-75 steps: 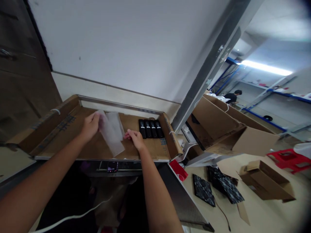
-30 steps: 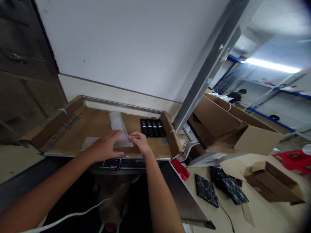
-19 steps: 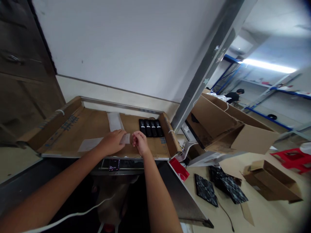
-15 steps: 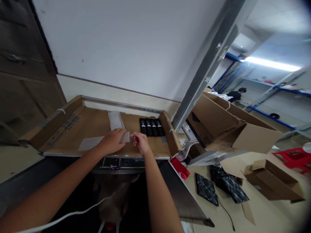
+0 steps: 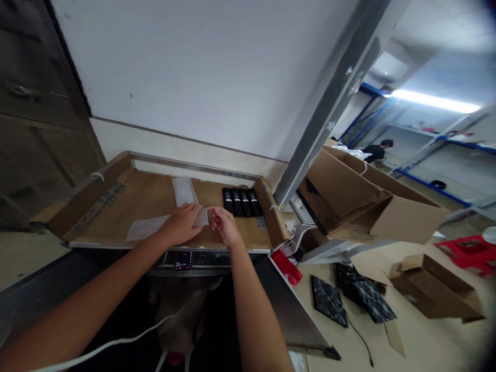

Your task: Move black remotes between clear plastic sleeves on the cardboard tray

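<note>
My left hand [image 5: 180,223] lies over a translucent white plastic sleeve [image 5: 201,218], its fingers and thumb closed about it. The sleeve's short end sticks out to the right of that hand, where my right hand [image 5: 225,226] is closed in a pinch at its edge. To the left of my left hand a longer flat strip of similar film [image 5: 144,229] lies on the cardboard; the join under the hand is hidden. A second white sleeve [image 5: 184,191] lies flat behind my left hand. Several black cylindrical items with white bands [image 5: 242,202] stand in a row to the right.
A cardboard-lined tray [image 5: 127,199] with raised sides holds these things. A phone [image 5: 183,260] lies below its front edge. On the right are a large open carton [image 5: 349,196], a grey post [image 5: 329,113], dark patterned panels [image 5: 328,300] and a smaller box [image 5: 434,287]. A person [image 5: 377,151] is far back.
My right hand has shifted slightly left and up, and its fingertips now meet the sleeve's end, which stood a little apart before. The left hand has barely moved.
</note>
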`<state>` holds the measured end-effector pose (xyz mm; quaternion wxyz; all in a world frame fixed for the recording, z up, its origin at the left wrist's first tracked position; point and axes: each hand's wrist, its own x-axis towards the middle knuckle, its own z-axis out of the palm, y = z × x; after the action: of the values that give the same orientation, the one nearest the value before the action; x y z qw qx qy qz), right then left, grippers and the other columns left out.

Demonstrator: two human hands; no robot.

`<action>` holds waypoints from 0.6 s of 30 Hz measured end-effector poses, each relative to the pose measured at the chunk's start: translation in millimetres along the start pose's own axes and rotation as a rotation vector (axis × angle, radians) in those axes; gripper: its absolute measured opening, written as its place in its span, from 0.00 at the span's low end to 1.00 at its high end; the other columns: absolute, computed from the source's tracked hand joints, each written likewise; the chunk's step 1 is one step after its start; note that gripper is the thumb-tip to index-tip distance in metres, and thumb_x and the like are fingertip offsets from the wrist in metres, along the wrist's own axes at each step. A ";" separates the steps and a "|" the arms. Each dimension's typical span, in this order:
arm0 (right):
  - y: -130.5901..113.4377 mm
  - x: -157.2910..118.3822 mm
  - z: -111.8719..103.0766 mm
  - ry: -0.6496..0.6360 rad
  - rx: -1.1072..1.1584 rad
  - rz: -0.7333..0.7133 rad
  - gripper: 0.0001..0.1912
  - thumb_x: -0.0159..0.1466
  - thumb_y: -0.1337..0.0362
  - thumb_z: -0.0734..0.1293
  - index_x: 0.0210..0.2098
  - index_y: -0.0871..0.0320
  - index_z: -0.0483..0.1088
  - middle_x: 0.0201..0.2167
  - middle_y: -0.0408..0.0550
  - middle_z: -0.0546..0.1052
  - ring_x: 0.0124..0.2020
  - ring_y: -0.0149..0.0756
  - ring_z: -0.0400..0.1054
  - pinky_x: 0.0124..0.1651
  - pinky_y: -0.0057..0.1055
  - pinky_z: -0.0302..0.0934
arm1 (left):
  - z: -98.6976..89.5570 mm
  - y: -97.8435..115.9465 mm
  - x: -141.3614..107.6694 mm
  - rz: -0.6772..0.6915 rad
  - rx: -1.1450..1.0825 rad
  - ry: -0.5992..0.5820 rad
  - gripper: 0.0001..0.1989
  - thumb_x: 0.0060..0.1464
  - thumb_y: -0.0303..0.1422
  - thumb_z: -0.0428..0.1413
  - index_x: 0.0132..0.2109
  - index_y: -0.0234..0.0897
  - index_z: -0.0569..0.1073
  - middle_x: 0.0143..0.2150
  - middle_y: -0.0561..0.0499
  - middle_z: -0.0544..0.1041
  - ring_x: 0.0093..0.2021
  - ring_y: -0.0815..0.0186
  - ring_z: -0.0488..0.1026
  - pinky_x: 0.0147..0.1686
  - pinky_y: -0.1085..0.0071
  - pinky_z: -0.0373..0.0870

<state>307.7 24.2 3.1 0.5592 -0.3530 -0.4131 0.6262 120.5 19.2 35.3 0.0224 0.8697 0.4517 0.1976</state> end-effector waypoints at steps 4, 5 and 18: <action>0.1 -0.2 -0.4 -0.039 -0.050 0.019 0.18 0.55 0.49 0.75 0.37 0.57 0.81 0.29 0.44 0.75 0.23 0.27 0.61 0.25 0.26 0.55 | 1.4 -2.5 -1.0 0.009 0.001 0.004 0.23 0.57 0.37 0.57 0.58 0.34 0.68 0.51 0.41 0.75 0.53 0.51 0.69 0.55 0.56 0.66; 0.5 -0.1 -0.5 -0.046 -0.056 0.019 0.18 0.55 0.50 0.75 0.36 0.57 0.81 0.29 0.44 0.76 0.24 0.27 0.62 0.26 0.26 0.56 | 1.4 -2.7 -1.2 0.011 0.005 0.007 0.23 0.57 0.36 0.57 0.58 0.34 0.68 0.51 0.41 0.75 0.53 0.51 0.69 0.55 0.56 0.65; 5.2 1.4 2.7 -0.063 -0.268 -0.044 0.16 0.53 0.49 0.75 0.28 0.57 0.80 0.25 0.40 0.76 0.29 0.30 0.64 0.39 0.29 0.60 | 0.9 4.1 0.9 0.009 0.015 -0.031 0.23 0.57 0.34 0.55 0.58 0.34 0.67 0.53 0.41 0.74 0.53 0.51 0.67 0.54 0.55 0.65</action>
<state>302.9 25.1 -0.6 0.5072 -0.3956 -0.5180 0.5639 124.5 17.6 35.6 0.0221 0.8749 0.4487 0.1807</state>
